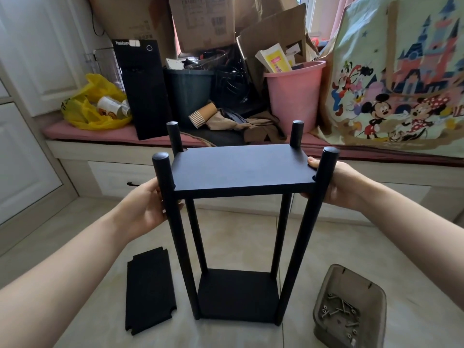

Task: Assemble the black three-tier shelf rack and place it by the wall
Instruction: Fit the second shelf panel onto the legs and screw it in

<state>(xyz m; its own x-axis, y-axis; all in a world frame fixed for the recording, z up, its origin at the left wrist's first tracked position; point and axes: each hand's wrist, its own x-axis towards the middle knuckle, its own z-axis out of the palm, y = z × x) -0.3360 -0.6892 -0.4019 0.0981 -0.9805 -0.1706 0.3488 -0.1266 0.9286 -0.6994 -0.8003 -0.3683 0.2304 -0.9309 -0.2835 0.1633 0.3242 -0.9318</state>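
The black rack stands upright on the tiled floor with four round posts and a bottom shelf in place. A second black shelf board sits high between the posts, near their tops. My left hand grips its left edge beside the front left post. My right hand grips the right edge, thumb on top, behind the front right post. A third black shelf board with notched corners lies flat on the floor, left of the rack.
A grey tray with several screws sits on the floor at the right. Behind the rack runs a low window bench crowded with cardboard boxes, a pink bucket, a yellow bag and a cartoon-print bag. White cabinet doors stand at the left.
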